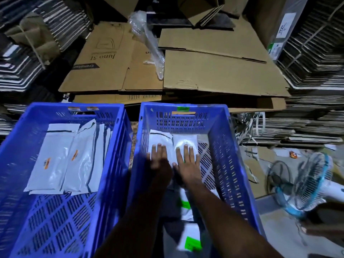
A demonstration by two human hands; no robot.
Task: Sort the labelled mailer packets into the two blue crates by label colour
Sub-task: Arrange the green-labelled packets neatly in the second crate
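Two blue crates stand side by side. The left crate (119, 138) carries orange tags on its far rim and holds several grey mailer packets (50, 161) with orange labels. The right crate (223, 146) has a green tag on its far rim. Inside it lie two packets side by side at the far end. My left hand (158, 161) presses flat on the left packet (160, 138). Beside it, my right hand (188, 161) presses flat on the right packet (186, 140). More packets with green labels (192, 243) lie under my forearms at the near end.
Flattened cardboard sheets (214, 71) and a roll of bubble wrap (149, 43) lie beyond the crates. Stacks of folded cartons rise on the left and right. A floor fan (305, 183) with a turquoise rim lies to the right of the right crate.
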